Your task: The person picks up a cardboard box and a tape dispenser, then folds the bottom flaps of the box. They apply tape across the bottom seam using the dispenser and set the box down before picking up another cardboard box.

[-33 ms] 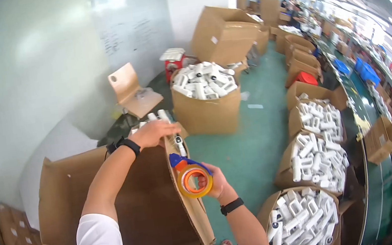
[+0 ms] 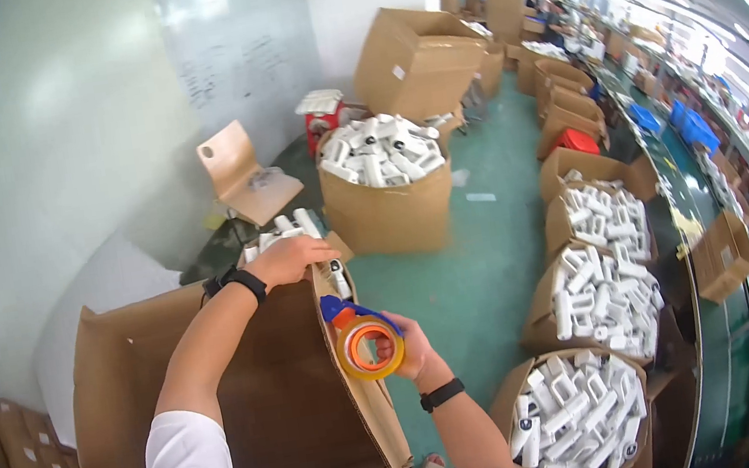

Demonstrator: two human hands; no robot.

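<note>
A large cardboard box (image 2: 253,395) lies in front of me with its open side facing up, showing its brown inside. My left hand (image 2: 287,261) reaches across it, fingers closed over the far right corner of its edge. In my right hand (image 2: 413,348) is a tape dispenser (image 2: 339,311), blue and orange, carrying a roll of yellowish tape. The dispenser's blue head rests at the right wall of the box, below my left hand; whether it touches is hard to tell. Both wrists wear black bands.
Cartons full of white plastic parts stand beyond (image 2: 391,217) and along the right (image 2: 504,407). A wooden chair seat (image 2: 247,175) is at the far left, by the wall. Flattened cardboard (image 2: 43,462) lies at the lower left. A long workbench (image 2: 732,356) runs along the right.
The view has shifted slightly, so the background sits a little further left and up. My hands, the tape dispenser and the box have hardly moved.
</note>
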